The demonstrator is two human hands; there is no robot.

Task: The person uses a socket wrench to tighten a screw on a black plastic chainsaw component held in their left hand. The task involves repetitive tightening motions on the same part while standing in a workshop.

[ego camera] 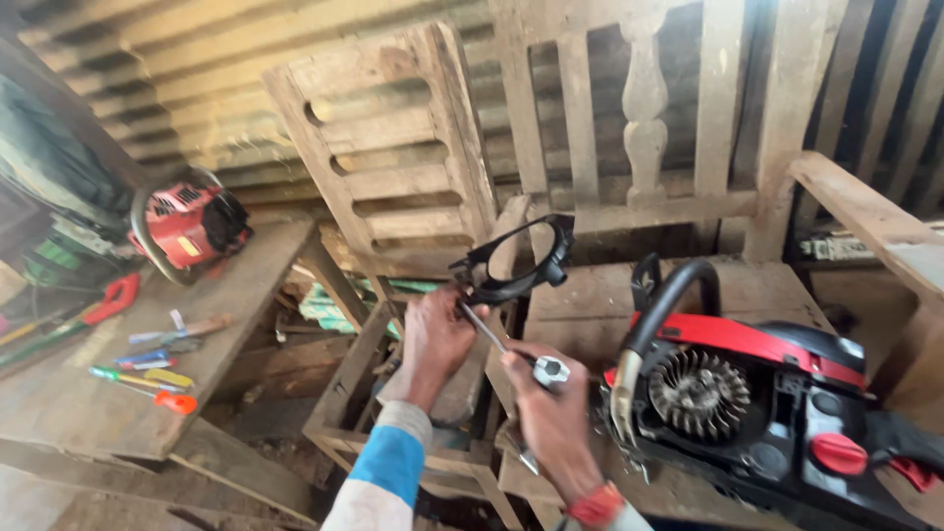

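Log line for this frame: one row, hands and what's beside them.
left hand: grips black plastic cover | right hand: holds socket wrench to cover | chainsaw: on bench at right, flywheel exposed

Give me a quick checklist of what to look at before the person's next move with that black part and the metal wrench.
1. Left hand grips the black ring-shaped part: ok.
2. Right hand holds the metal socket wrench: ok.
3. Wrench tip seated on the part: cannot tell, the left hand hides it.
4. Opened red and black chainsaw rests flat on the wooden bench: ok.
5. Screwdrivers within reach on the left table: cannot tell.
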